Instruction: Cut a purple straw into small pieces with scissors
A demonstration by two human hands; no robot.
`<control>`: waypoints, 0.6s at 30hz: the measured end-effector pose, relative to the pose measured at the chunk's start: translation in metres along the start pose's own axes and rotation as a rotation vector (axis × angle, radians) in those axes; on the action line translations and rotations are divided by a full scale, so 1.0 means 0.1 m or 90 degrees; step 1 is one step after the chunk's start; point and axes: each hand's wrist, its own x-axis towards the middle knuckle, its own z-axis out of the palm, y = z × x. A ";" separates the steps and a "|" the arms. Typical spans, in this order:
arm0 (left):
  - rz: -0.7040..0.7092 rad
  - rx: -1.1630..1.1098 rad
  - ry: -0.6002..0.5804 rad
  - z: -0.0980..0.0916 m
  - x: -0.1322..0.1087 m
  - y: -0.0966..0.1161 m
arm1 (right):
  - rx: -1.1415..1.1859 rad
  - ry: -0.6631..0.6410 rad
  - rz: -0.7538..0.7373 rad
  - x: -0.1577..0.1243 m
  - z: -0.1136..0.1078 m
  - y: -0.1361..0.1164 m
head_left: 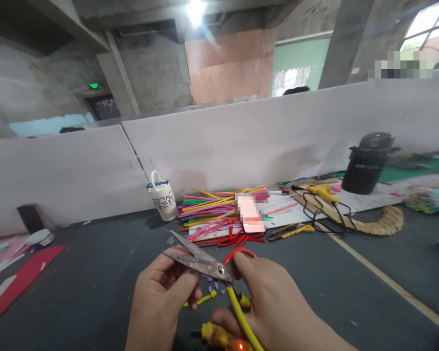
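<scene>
My right hand (274,302) grips the red handles of a pair of scissors (201,261), whose steel blades stand parted and point left. My left hand (161,297) is curled beside the blades, thumb and fingers pinched on a small purple piece I can barely see. Tiny purple scraps (210,280) lie on the dark table under the blades. A yellow glue gun (219,336) lies below my hands with a red light lit, its yellow cord (241,317) running up past my right hand.
A heap of coloured strips (219,209) lies ahead, with a white mug-like holder (163,199) to its left. Further right are a yellow utility knife (292,231), another glue gun (324,194) with black cable, a black pot (368,163) and a white partition (241,146). Red paper (18,278) lies left.
</scene>
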 end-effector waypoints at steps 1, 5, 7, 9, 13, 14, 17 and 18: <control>0.003 0.005 0.005 0.00 0.00 0.01 | -0.001 0.008 -0.005 0.00 0.00 -0.01; 0.006 0.017 0.003 0.03 0.00 0.03 | -0.001 0.030 -0.018 0.01 0.00 -0.03; -0.005 0.007 0.008 0.04 -0.01 0.04 | -0.003 0.028 -0.014 0.01 0.00 -0.04; -0.018 -0.008 0.017 0.05 -0.02 0.05 | -0.002 0.023 -0.008 0.00 0.00 -0.04; -0.030 -0.018 0.014 0.07 -0.03 0.05 | 0.000 0.011 -0.002 0.00 0.00 -0.03; -0.031 -0.017 0.013 0.07 -0.03 0.05 | 0.001 0.009 -0.001 -0.01 0.00 -0.03; -0.030 -0.020 0.021 0.07 -0.05 0.04 | 0.005 0.008 0.007 -0.01 0.00 -0.03; -0.029 -0.023 0.025 0.07 -0.05 0.04 | 0.005 0.010 0.010 -0.01 0.01 -0.03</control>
